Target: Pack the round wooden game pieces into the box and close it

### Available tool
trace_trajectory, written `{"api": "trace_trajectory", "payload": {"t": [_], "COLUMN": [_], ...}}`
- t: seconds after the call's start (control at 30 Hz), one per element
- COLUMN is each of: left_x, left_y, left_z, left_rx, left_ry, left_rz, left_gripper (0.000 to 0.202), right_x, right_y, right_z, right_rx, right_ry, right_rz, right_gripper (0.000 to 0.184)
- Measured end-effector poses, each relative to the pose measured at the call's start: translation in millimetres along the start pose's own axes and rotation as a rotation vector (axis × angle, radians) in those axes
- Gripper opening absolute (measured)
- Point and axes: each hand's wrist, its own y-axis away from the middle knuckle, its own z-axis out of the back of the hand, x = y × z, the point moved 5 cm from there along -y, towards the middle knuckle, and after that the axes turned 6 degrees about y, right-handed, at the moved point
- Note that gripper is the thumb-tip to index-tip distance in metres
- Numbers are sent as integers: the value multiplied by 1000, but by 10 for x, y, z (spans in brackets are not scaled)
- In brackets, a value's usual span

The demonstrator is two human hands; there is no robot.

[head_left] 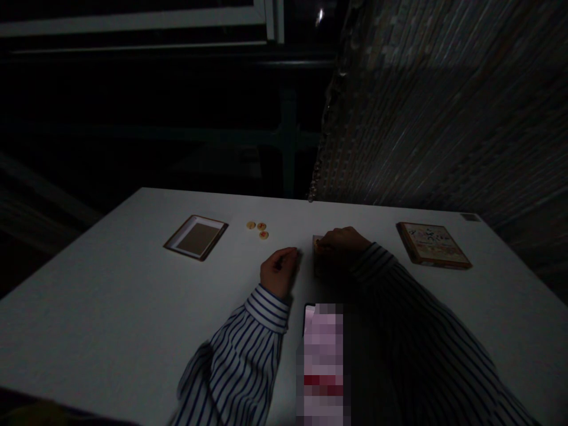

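My left hand (278,272) rests on the white table (110,307) with its fingers curled into a loose fist; whether anything is in it stays hidden. My right hand (342,241) lies just to its right, fingers bent down onto a small wooden block or board (318,255) that it partly covers. Three small yellow round tokens (258,229) lie a little beyond my left hand. Both arms wear a striped shirt. The scene is dim.
An open box tray with a brown inside (196,237) lies at the far left. A printed box lid (432,244) lies at the far right. A phone (323,355) lies between my forearms. A brick wall (444,106) rises behind the table's right side.
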Motion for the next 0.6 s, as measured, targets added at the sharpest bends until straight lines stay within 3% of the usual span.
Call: {"api": "trace_trajectory", "payload": {"t": [0.37, 0.6], "left_x": [60, 21], "left_y": [-23, -7], "left_z": [29, 8], "left_rx": [17, 8], "left_ry": [-49, -49], "left_rz": [-37, -14], "left_gripper": [30, 29], "right_x": [1, -15], "right_y": [-9, -22], "right_z": [-19, -35], "right_rx": [-27, 26], "right_ry": [-14, -14], "right_rz": [6, 15], "right_gripper": [30, 30]}}
